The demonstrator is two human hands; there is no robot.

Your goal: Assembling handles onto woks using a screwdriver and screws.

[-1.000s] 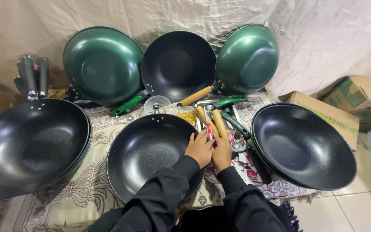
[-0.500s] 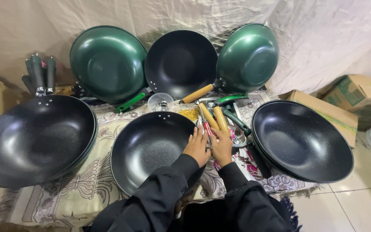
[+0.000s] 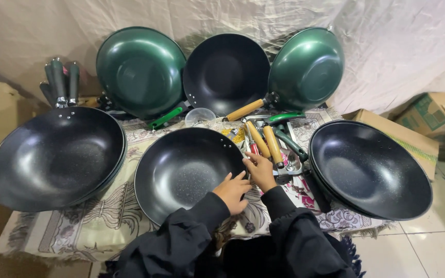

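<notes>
Black woks lying flat: three that I can count. One big one at my left, one in the middle, one at my right. The left and right ones seem to sit on more of the same, but I cannot tell how many.
Woks propped against the sheet: three. A green one at the left, a black one in the middle, a green one at the right showing its underside.
Loose wooden handles: two, side by side just beyond my right hand.
Green handles: two in view, one below the propped green wok, one above the wooden pair.
Dark handles: a bunch standing behind the left wok.
Clear cup: one, behind the middle wok.
Cardboard boxes: two, at the far right.
Middle wok, place: straight in front of me on the patterned cloth, between the other two flat woks.
Middle wok, look: round, deep, dull black with fine pale speckles, small rivets near the right rim, no handle that I can see.
Left hand: fingers loosely bent, resting on the wok's near right rim; gripping nothing that I can make out.
Right hand: fingertips drawn together at the rim beside the wooden handles; whether they pinch something small I cannot tell.
Sleeves: black, both arms.
</notes>
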